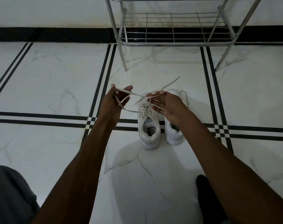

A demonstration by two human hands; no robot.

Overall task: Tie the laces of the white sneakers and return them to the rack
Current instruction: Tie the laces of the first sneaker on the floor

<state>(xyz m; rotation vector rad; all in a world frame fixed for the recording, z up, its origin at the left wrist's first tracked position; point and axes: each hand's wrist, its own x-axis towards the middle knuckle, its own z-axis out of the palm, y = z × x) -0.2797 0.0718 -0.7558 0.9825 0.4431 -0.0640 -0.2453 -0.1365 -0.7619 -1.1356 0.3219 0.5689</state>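
Two white sneakers stand side by side on the floor, heels toward me. The left sneaker (148, 131) shows its opening and laced tongue. My right forearm partly covers the right sneaker (173, 135). My left hand (116, 101) pinches one white lace end (121, 90) and pulls it out to the left. My right hand (167, 105) pinches the other lace end (169, 83) above the left sneaker's tongue. The two laces cross between my hands at a knot point (148, 98). The metal shoe rack (173, 34) stands behind the sneakers.
The floor is white marble tile with black stripe lines. A black skirting band (48, 34) runs along the wall base. The rack's lower wire shelf holds nothing. My grey-clad knee (9, 194) is at the lower left and a dark foot (207, 196) at the lower right.
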